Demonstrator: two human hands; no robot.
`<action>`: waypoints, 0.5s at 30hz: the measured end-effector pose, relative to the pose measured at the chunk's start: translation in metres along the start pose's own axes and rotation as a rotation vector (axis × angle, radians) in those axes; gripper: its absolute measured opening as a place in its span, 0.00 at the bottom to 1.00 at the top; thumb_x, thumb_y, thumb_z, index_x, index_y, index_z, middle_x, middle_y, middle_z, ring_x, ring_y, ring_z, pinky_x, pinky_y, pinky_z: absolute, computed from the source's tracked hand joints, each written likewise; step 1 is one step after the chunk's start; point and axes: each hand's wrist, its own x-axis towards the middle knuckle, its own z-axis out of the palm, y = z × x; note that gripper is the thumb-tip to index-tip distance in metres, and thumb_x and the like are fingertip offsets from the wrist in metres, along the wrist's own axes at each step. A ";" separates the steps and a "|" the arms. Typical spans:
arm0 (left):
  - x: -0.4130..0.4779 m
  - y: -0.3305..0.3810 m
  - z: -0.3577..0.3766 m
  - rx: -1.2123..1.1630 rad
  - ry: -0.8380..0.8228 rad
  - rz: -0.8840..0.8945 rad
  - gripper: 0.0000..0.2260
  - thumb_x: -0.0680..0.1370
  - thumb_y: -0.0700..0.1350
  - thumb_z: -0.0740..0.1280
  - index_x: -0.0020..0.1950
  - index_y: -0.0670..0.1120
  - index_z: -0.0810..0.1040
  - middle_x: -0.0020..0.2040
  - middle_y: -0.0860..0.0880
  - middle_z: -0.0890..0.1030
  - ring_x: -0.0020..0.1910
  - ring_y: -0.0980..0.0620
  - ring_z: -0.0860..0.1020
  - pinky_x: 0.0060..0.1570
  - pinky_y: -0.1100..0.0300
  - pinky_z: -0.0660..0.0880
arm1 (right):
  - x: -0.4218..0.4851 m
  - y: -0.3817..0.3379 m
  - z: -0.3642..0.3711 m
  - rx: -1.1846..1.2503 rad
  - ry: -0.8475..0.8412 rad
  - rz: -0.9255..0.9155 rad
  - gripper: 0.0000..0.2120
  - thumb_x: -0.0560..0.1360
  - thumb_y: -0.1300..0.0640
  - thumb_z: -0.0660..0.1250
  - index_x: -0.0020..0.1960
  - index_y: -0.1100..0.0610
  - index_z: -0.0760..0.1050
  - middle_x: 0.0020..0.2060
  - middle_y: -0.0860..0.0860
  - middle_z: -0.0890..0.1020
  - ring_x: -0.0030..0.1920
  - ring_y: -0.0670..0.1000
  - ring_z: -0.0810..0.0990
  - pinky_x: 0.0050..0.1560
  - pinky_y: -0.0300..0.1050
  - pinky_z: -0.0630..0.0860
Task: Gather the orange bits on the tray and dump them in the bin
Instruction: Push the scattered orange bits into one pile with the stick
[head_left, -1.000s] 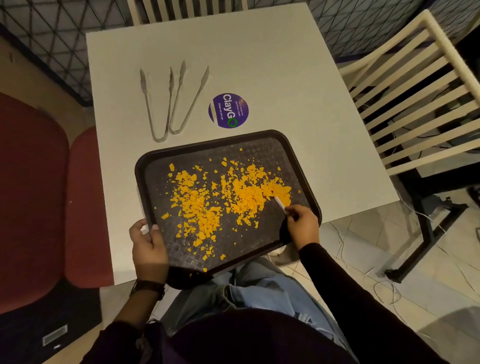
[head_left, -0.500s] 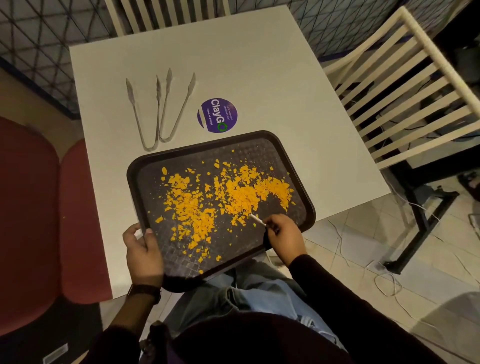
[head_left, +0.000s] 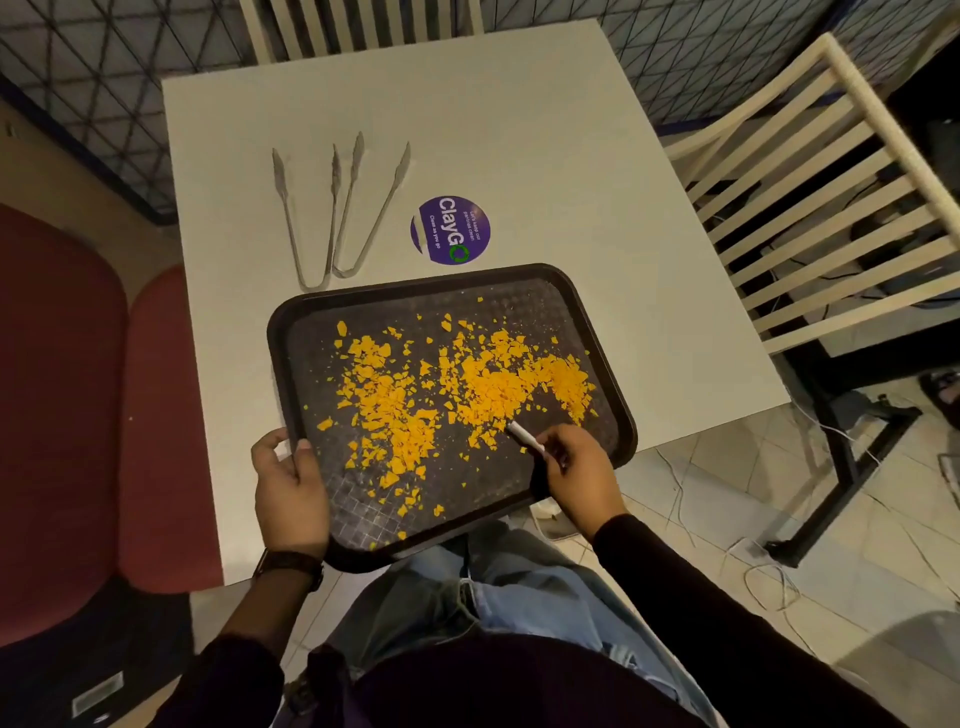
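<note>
Tray (head_left: 483, 493): orange bits (head_left: 483, 384) scattered inside | left hand (head_left: 291, 488) grips rim | right hand (head_left: 576, 467) pinches white stick (head_left: 524, 436)

We look down on a square white table (head_left: 519, 130) with a round purple ClayGo sticker (head_left: 451, 229) on its top. At its far edge we see the slatted back of a cream chair (head_left: 363, 26). A second cream slatted chair (head_left: 831, 171) stands at the right. To our left sits a red padded seat (head_left: 62, 415). Beyond the table runs a dark wall panel (head_left: 104, 62) crossed by a diamond grid. The pale floor tiles (head_left: 675, 493) on the right carry loose white cables (head_left: 769, 587) and a black metal frame (head_left: 841, 483). The light is dim and warm.
</note>
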 end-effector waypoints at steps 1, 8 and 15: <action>-0.001 0.000 0.000 0.003 0.003 0.000 0.12 0.81 0.46 0.56 0.64 0.44 0.65 0.40 0.39 0.76 0.38 0.44 0.74 0.41 0.54 0.67 | -0.007 0.001 0.003 -0.039 -0.040 -0.059 0.06 0.72 0.67 0.62 0.45 0.60 0.76 0.42 0.53 0.77 0.45 0.52 0.73 0.46 0.45 0.71; -0.004 0.005 -0.001 0.001 -0.004 0.016 0.12 0.81 0.46 0.56 0.64 0.44 0.65 0.38 0.39 0.76 0.37 0.44 0.73 0.40 0.55 0.66 | -0.005 0.000 0.020 -0.059 -0.010 -0.082 0.07 0.73 0.67 0.63 0.37 0.60 0.73 0.35 0.54 0.74 0.39 0.54 0.71 0.42 0.50 0.70; -0.003 -0.001 -0.001 0.010 -0.009 0.013 0.11 0.81 0.46 0.56 0.63 0.45 0.64 0.41 0.32 0.78 0.37 0.42 0.74 0.34 0.56 0.66 | 0.039 -0.010 0.014 0.078 0.136 0.172 0.10 0.72 0.70 0.59 0.40 0.57 0.70 0.40 0.58 0.76 0.41 0.55 0.73 0.44 0.45 0.69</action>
